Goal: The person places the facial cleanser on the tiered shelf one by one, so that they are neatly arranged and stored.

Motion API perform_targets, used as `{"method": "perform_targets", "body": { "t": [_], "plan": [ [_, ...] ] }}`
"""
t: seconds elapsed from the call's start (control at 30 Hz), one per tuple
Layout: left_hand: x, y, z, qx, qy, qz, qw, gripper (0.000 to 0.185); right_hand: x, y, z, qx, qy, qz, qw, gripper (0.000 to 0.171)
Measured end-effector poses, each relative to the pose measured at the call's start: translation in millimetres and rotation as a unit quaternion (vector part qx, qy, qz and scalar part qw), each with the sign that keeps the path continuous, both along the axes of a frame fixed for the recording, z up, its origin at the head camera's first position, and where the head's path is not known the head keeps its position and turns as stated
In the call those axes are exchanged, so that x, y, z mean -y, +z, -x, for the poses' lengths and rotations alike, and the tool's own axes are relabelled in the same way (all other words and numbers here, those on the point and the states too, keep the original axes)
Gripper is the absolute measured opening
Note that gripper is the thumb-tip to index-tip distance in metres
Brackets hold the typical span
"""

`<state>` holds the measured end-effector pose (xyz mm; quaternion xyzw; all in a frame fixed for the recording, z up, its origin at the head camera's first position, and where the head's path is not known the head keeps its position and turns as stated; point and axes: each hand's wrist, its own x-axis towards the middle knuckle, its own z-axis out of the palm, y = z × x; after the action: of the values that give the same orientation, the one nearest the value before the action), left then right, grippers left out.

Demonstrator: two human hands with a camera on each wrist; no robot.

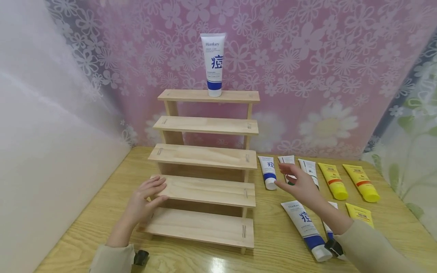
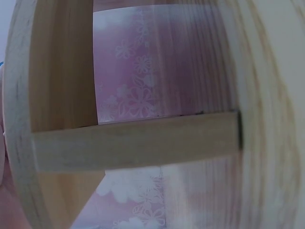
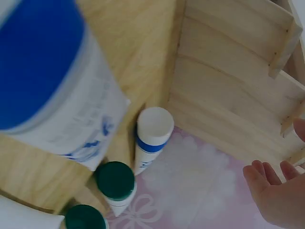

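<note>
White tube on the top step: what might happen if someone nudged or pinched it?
The tube would probably tip easily, standing tall on its narrow cap. A forward nudge could send it off, as it stands close to the front edge of the top step. Its flattened top end suggests a body that gives when pinched.

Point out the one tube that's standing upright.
The white Hankey tube on the top wooden shelf: it stands on its cap, whereas the other tubes in view lie on the table.
</note>
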<state>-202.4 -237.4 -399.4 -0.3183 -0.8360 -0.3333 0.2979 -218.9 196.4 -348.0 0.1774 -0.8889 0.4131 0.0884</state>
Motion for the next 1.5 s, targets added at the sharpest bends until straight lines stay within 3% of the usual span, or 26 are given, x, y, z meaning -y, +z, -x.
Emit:
{"method": "perform_targets", "body": {
  "t": [0.37,0.83,1.3,1.5],
  "plan": [
    [0.0,0.9,3.6,-0.034,-0.011,-0.011,0.9993,0.036,-16.9,-21.5,-19.3,0.032,-0.009,-0.032,0.999,0.051],
    [0.3,-0.6,3.6,-0.035,-0.004,-0.011,0.9993,0.036,-31.9,-45.6,-38.6,0.064,-0.028,-0.046,0.996,0.049],
    [-0.7,-2.3,2.1,-0.044,-0.003,-0.002,0.9990,0.037,-52.2,-69.7,-43.9,0.100,-0.051,-0.075,0.991,0.052],
    [-0.3,-3.2,2.2,-0.038,0.000,-0.006,0.9993,0.037,-52.2,-63.6,-51.2,0.119,-0.062,-0.073,0.988,0.053]
  ]
}}
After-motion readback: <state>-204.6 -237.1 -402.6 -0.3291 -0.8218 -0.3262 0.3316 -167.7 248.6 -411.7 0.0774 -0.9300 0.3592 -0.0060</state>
